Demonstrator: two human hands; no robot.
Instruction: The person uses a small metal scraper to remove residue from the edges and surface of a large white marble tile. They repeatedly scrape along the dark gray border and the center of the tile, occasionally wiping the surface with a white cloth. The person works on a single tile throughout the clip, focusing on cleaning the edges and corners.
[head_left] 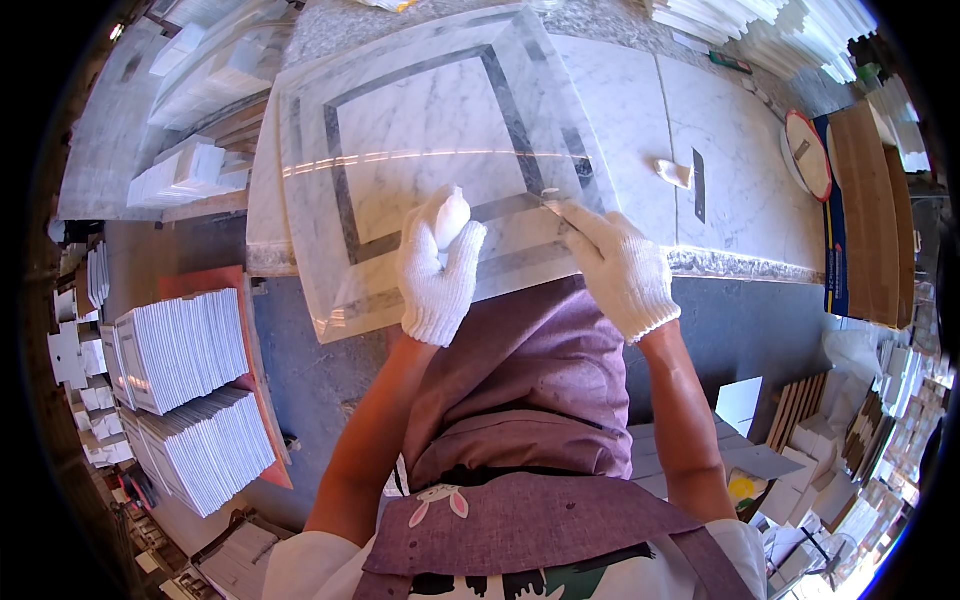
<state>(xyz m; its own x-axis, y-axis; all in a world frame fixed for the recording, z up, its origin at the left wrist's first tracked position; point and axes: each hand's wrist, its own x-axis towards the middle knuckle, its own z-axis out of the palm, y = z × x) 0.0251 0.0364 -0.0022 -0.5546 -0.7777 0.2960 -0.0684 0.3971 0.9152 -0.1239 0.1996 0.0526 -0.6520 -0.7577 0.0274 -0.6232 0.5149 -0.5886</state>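
A glossy white marble panel (430,130) with grey inlaid bands lies tilted on the worktable, its near corner jutting past the table's front edge. My left hand (440,270), in a white knitted glove, is closed above the panel's near part. A white rounded bit (453,217) shows at its fingers; whether this is a wad of cloth or glove, I cannot make out. My right hand (622,265), gloved alike, grips a thin, narrow-bladed tool (556,204). Its tip meets the panel near the right-hand grey band, with a small white dab there.
Marble slabs (740,200) cover the worktable. On them lie a dark flat metal strip (699,186), a crumpled white piece (673,174) and a round red-rimmed lid (806,155). A cardboard box (868,215) stands at right. Stacked panels (185,350) sit on the left.
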